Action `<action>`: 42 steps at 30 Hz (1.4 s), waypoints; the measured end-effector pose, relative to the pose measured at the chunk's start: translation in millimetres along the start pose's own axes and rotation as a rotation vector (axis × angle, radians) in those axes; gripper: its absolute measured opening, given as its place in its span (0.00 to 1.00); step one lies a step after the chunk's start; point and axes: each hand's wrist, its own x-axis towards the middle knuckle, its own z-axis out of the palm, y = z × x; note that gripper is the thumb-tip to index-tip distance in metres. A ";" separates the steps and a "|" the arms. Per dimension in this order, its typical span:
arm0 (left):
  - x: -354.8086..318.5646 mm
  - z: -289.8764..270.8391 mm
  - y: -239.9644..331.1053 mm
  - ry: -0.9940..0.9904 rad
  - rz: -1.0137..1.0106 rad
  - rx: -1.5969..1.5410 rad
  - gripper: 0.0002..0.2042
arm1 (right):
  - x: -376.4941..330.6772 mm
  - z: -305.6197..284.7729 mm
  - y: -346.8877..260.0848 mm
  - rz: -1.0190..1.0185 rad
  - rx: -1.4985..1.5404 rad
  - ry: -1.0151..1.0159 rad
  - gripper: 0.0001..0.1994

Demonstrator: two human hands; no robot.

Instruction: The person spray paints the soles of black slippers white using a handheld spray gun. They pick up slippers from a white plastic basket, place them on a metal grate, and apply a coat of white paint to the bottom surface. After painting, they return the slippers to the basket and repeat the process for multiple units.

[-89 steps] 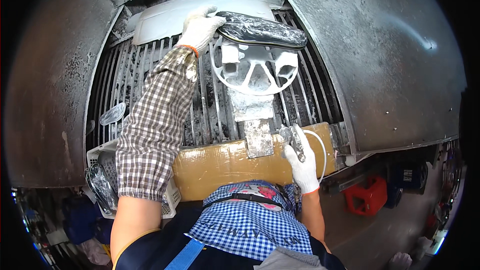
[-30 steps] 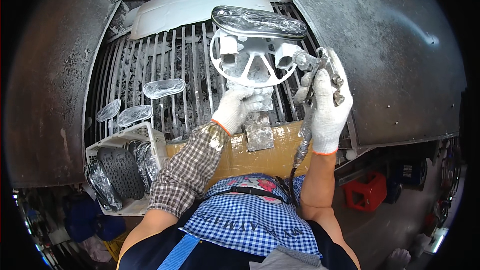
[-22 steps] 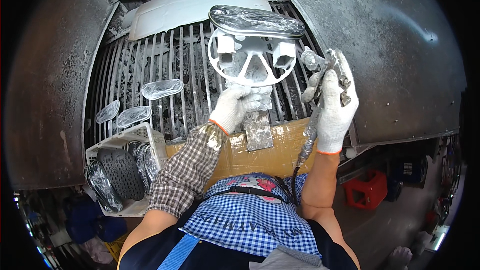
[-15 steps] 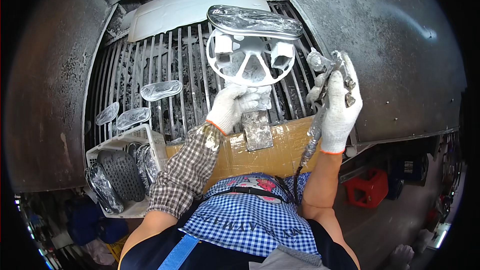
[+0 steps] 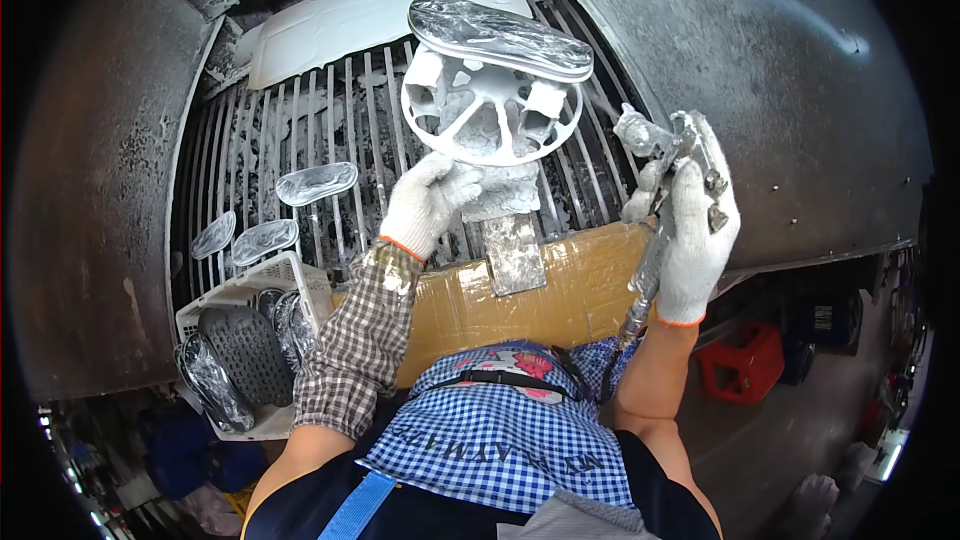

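A white-coated spoked wheel [image 5: 493, 132] stands on a stand over the slatted grate. Across white blocks on the wheel's far side lies a shoe sole [image 5: 500, 37] covered in shiny, crinkled film. My left hand [image 5: 432, 202], in a white knit glove, is at the wheel's near left rim with its fingers curled and pressed to the edge. My gloved right hand [image 5: 697, 225] is wrapped round a spray gun [image 5: 655, 140], held upright to the right of the wheel. The gun's nozzle end points toward the wheel; a hose trails down from its handle.
Three film-covered pieces, one of them an oval pad [image 5: 317, 183], lie on the grate [image 5: 355, 140] at left. A white plastic basket [image 5: 315, 285] holds several dark soles. Cardboard [image 5: 590, 262] lines the near edge. Metal side walls [image 5: 800, 130] flank the grate; a red stool [image 5: 742, 362] stands lower right.
The wheel has turned a little, and the sole with its blocks has shifted round. My left hand has moved left along the rim. My right hand and the spray gun have drifted slightly right.
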 end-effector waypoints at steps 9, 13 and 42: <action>-0.1 -11.5 -5.6 0.041 0.046 -0.058 0.14 | -5.8 -15.8 2.7 -0.035 -0.062 -0.053 0.25; -11.3 9.4 -33.9 -0.013 -0.026 -0.073 0.15 | -10.5 -14.2 -0.1 -0.019 0.004 -0.052 0.24; -7.1 4.5 9.8 -0.065 0.084 0.020 0.29 | 6.7 -2.7 26.5 0.102 0.150 -0.249 0.25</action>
